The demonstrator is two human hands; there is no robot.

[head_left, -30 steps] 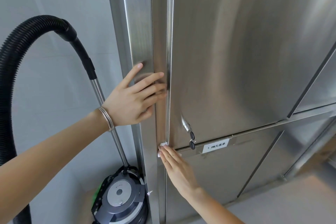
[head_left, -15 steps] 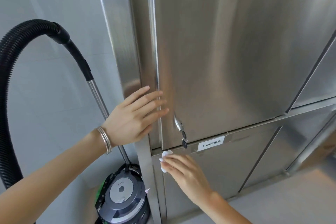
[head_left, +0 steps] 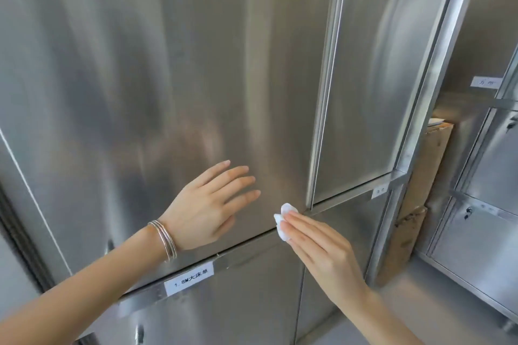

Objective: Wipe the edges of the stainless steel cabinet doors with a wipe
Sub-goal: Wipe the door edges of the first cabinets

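Two hands are at the cabinet. The left hand [head_left: 201, 210] is spread flat over the large door [head_left: 168, 78], fingers straight and a little apart, holding nothing; whether the palm touches the steel cannot be told. Thin bangles [head_left: 165, 239] ring its wrist.

The right hand [head_left: 322, 246] reaches up from the lower right with its fingers straight and together. Their tips press the wipe [head_left: 281, 223] against the steel, and no finger curls round it. The wipe is a small white wad, partly hidden under the fingertips. It sits on the bottom edge of the large door, just left of the corner where that door meets the narrower door [head_left: 370, 92] on its right.

Below that edge runs a slanting rail [head_left: 246, 253] carrying a white label [head_left: 189, 279] that reads "1.8M" followed by characters. A smaller tag [head_left: 379, 190] sits further right on the rail, too blurred to read. Lower doors [head_left: 224, 314] lie beneath the rail.

Right of the cabinet's post, a brown cardboard box [head_left: 414, 204] stands upright beside a second steel cabinet [head_left: 490, 190] with small locks on its doors.
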